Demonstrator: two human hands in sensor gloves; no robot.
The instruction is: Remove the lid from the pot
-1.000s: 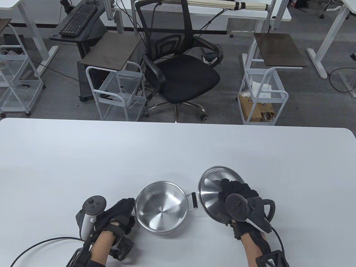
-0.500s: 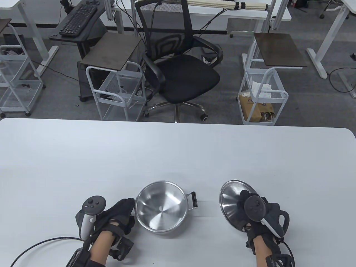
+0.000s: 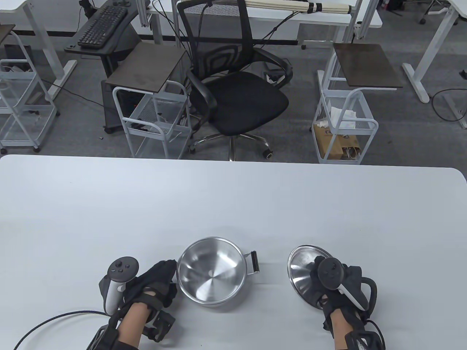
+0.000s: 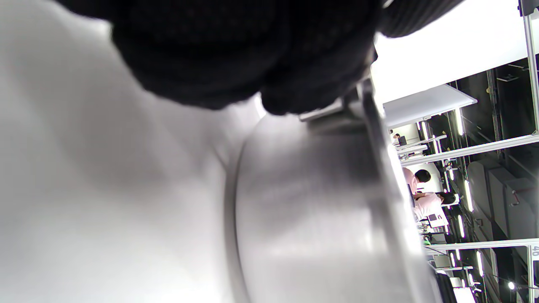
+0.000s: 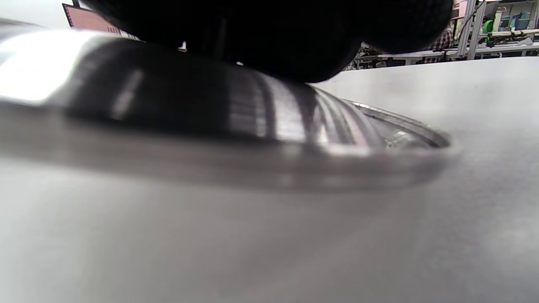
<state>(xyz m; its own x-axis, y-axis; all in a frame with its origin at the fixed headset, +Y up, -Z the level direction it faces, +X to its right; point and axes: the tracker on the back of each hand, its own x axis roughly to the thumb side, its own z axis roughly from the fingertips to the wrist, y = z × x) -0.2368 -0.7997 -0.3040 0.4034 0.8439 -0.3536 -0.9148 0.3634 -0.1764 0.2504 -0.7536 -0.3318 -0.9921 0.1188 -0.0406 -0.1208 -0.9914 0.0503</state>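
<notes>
Round stainless steel pot [image 3: 211, 271] stood uncovered; left fingers [image 3: 164, 269] gripped its handle, right fingers [image 3: 316, 263] gripped domed steel lid [image 3: 301, 269].

White table [image 3: 219, 197] fills the near half of the table view. Behind it: black mesh office chair [image 3: 233, 87] at centre, white wire cart [image 3: 153, 120] w/ dark board on top to its left, similar cart [image 3: 346, 124] to its right w/ papers & a brown bag inside. Black keyboard [image 3: 103, 26] on a stand, far left. More white desks along the back, another wire cart at left edge.
</notes>
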